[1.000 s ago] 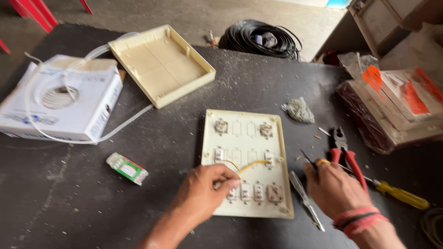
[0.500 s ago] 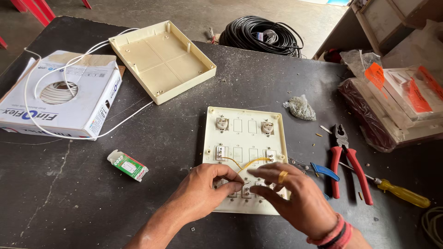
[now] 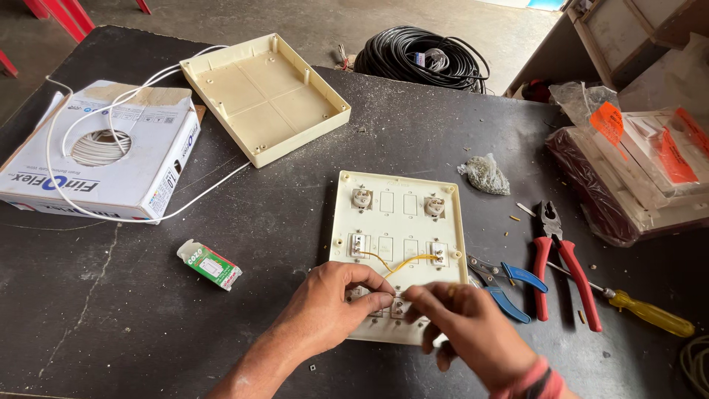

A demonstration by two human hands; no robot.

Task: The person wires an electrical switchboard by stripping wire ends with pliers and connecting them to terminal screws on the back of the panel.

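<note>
A cream switch plate [image 3: 399, 214] lies back-side up on the dark table, with small fittings and a yellow wire [image 3: 402, 261] looped across its middle. My left hand [image 3: 332, 310] rests on the plate's near edge, fingers pinched at a fitting in the bottom row. My right hand [image 3: 473, 332] meets it from the right, fingertips pinched at the same spot. Whatever small part they pinch is hidden by the fingers.
Blue-handled cutters [image 3: 506, 284], red pliers [image 3: 557, 266] and a yellow screwdriver [image 3: 650, 314] lie right of the plate. A cream box back [image 3: 262, 96], a white wire carton [image 3: 103, 151], a small green packet [image 3: 209, 264], a bag of screws [image 3: 484, 175] and a black cable coil [image 3: 425, 59] lie around.
My right hand left the tools at the right, came over the plate and now pinches at the bottom row beside my left hand. The blue-handled cutters now lie on the table.
</note>
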